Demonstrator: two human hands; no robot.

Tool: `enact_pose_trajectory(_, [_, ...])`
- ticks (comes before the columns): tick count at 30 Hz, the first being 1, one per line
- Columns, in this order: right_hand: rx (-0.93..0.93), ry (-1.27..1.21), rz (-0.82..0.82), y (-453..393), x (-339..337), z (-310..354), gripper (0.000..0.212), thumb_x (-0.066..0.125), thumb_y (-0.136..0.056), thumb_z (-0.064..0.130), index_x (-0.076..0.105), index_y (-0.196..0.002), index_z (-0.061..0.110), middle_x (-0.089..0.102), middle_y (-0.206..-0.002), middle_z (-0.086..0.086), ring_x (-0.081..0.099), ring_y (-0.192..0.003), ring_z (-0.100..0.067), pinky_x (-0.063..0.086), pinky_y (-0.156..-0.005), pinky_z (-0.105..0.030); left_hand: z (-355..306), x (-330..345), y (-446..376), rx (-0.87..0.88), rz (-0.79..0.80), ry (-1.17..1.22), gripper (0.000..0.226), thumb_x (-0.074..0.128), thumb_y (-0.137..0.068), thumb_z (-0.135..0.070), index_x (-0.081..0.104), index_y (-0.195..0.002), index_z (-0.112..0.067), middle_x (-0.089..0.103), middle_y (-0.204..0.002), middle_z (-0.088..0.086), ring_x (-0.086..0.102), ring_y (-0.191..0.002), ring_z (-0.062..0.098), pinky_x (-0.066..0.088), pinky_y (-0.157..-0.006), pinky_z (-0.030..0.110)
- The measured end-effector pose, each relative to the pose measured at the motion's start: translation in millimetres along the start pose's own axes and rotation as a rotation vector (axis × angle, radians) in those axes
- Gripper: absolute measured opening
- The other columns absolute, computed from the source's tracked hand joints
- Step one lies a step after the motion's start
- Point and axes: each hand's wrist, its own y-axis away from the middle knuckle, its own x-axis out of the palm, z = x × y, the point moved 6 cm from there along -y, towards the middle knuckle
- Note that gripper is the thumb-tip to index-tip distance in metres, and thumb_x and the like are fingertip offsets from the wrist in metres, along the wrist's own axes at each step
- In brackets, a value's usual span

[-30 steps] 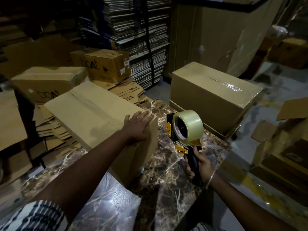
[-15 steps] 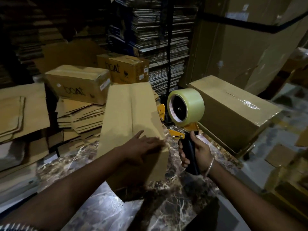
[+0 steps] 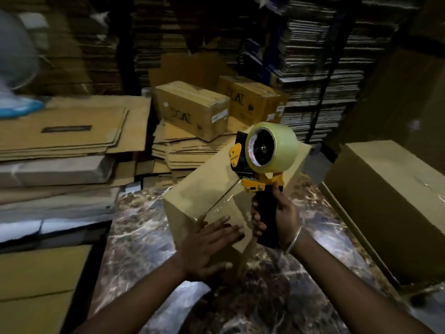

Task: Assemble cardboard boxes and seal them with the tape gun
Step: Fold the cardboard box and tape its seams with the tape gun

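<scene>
A plain brown cardboard box point(image 3: 204, 194) lies on the marble table point(image 3: 149, 227), running away from me toward the upper right, with a strip of clear tape along its top seam. My left hand point(image 3: 209, 247) presses flat on the box's near end, fingers straight. My right hand point(image 3: 277, 218) grips the black handle of the yellow tape gun point(image 3: 262, 160), which carries a roll of clear tape. The gun's front sits on the box's top, over the seam.
A large sealed box point(image 3: 390, 201) stands at the right of the table. Two printed boxes point(image 3: 192, 107) rest on stacks of flattened cardboard point(image 3: 62, 131) behind and to the left. Shelves of flat cardboard point(image 3: 313, 68) fill the back.
The box has turned and been drawn nearer, and tape now shows on its seam. My right hand has brought the tape gun from beside the box onto its top. My view swung left.
</scene>
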Motion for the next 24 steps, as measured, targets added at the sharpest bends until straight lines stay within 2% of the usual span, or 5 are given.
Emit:
enact_pose_trajectory(5, [0.073, 0.001, 0.067, -29.1, 10.2, -2.2, 0.068, 0.033, -0.091, 0.071, 0.055, -0.076, 0.008, 0.04, -0.063, -0.009, 0.034, -0.04, -0.017, 0.029, -0.044, -0.023, -17.3, 27.1, 18.6, -0.606, -0.346, 0.284, 0.074, 0.029, -0.1, -0.063, 0.019, -0.159, -0.02, 0.015, -0.167, 0.002, 0.008, -0.155, 0.027, 0.003, -0.123, 0.049])
enact_pose_trajectory(11, [0.178, 0.043, 0.148, -44.2, 18.4, -9.1, 0.068, 0.037, -0.085, 0.07, 0.057, -0.071, 0.006, 0.042, -0.058, -0.008, 0.035, -0.037, -0.016, 0.029, -0.041, -0.023, -38.9, 33.6, 0.7, -1.256, -0.751, 0.65, 0.111, 0.048, -0.074, -0.087, -0.001, -0.154, -0.028, -0.002, -0.162, -0.016, -0.002, -0.143, -0.015, 0.0, -0.109, 0.001])
enact_pose_trajectory(14, [0.237, 0.039, 0.199, -46.2, 16.6, -13.8, 0.069, 0.039, -0.082, 0.072, 0.061, -0.07, 0.008, 0.043, -0.057, -0.007, 0.034, -0.037, -0.016, 0.029, -0.042, -0.023, -41.8, 34.7, -13.9, -1.424, -0.843, 0.675, 0.099, 0.076, -0.086, -0.023, 0.009, -0.157, -0.01, 0.014, -0.164, 0.004, 0.014, -0.14, 0.0, 0.006, -0.094, -0.01])
enact_pose_trajectory(20, [0.264, 0.051, 0.298, -50.9, 14.4, -16.5, 0.068, 0.043, -0.082, 0.073, 0.057, -0.074, 0.007, 0.047, -0.054, -0.009, 0.04, -0.033, -0.017, 0.035, -0.038, -0.023, -39.0, 47.8, 1.7, -1.439, -0.99, 0.826, 0.093, 0.075, -0.074, -0.038, 0.025, -0.151, -0.053, 0.047, -0.152, -0.006, 0.047, -0.138, 0.022, 0.041, -0.111, 0.053])
enact_pose_trajectory(24, [0.265, 0.023, 0.42, -55.1, 18.5, -18.3, 0.075, 0.075, -0.06, 0.078, 0.06, -0.076, 0.006, 0.05, -0.054, -0.01, 0.043, -0.034, -0.018, 0.041, -0.038, -0.025, -51.2, 34.0, 2.6, -1.588, -0.838, 0.554, 0.088, 0.067, -0.069, -0.064, 0.035, -0.15, -0.047, 0.06, -0.134, -0.023, 0.061, -0.119, 0.005, 0.054, -0.096, 0.037])
